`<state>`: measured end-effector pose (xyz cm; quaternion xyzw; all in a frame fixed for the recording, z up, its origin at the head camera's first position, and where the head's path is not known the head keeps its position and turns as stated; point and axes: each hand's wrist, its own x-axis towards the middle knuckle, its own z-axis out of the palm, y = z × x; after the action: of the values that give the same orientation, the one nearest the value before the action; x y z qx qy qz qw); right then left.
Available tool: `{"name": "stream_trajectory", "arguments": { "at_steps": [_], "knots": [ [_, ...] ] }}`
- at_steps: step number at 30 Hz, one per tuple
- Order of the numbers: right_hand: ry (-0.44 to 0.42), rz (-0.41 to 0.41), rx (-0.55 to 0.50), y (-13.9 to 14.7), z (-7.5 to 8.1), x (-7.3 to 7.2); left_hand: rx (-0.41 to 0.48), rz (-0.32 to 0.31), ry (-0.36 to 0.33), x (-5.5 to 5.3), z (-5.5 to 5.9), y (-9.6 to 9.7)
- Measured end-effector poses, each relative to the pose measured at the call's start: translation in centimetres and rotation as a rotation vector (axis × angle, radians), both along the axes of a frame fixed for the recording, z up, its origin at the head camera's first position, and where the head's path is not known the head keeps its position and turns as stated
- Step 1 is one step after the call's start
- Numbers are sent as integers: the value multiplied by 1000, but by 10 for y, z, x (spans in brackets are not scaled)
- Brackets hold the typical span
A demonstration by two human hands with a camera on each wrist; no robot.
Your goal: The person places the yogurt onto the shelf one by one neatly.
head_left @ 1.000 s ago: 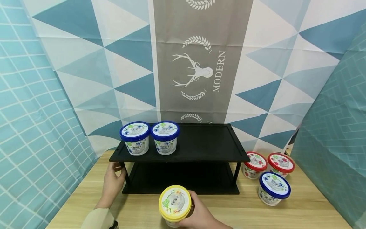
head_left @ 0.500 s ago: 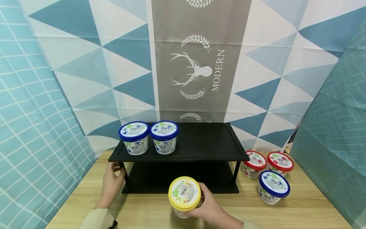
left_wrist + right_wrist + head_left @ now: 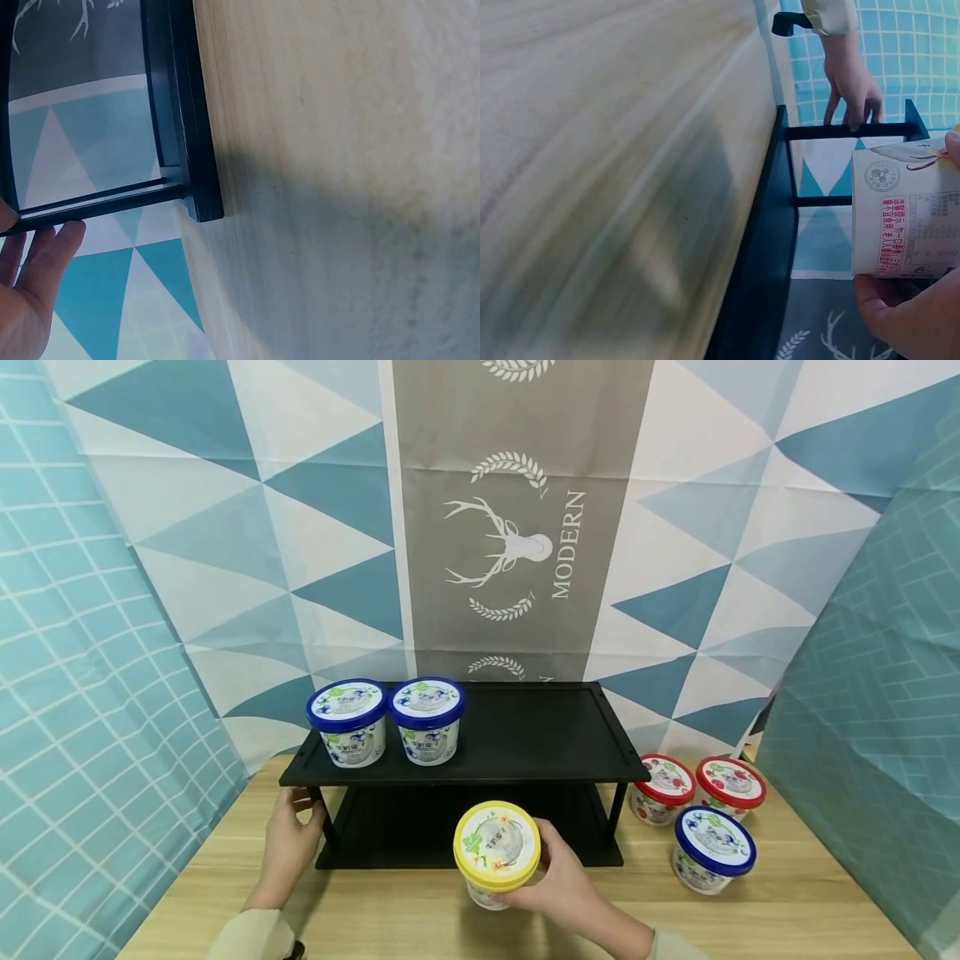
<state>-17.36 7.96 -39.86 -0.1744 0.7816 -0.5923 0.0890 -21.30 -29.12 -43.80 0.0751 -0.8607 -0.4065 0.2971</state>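
Observation:
My right hand [image 3: 562, 885] grips a white paper tub with a yellow lid [image 3: 497, 845], thumb and fingers round its side. In the head view the tub overlaps the front of the black two-tier rack [image 3: 540, 735]; its printed side [image 3: 904, 217] shows in the right wrist view. My left hand [image 3: 291, 843] holds the rack's left post [image 3: 112, 204] just under the upper shelf, with the thumb and fingers on different sides of it. Two tubs with blue lids [image 3: 347, 722] [image 3: 427, 721] stand side by side at the upper shelf's left end.
To the rack's right, two red-lidded tubs [image 3: 663, 781] [image 3: 731, 783] and a blue-lidded tub [image 3: 714, 843] stand on the wooden table [image 3: 390, 914]. A patterned cloth [image 3: 517, 527] hangs behind, with tiled-pattern cloths [image 3: 97, 610] [image 3: 885, 710] at both sides.
My right hand has carried the yellow-lidded tub to the right and forward, closer to the lower shelf. The left hand stays on the rack's post.

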Motion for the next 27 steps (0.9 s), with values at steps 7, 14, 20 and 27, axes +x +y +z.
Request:
{"name": "stream_trajectory", "arguments": {
  "at_steps": [7, 14, 20, 27],
  "knots": [
    [32, -11, -11, 5, 12, 0, 0, -7, -7, 0, 0, 0],
    [53, -42, 2, 10, 24, -2, 1, -3, 7, 0, 1, 0],
    [59, -57, 1, 13, 27, -4, 0, -4, 5, 0, 1, 0],
    [85, -60, 6, 18, 34, -3, -3, -3, -2, 0, 1, 0]
  ]
}}
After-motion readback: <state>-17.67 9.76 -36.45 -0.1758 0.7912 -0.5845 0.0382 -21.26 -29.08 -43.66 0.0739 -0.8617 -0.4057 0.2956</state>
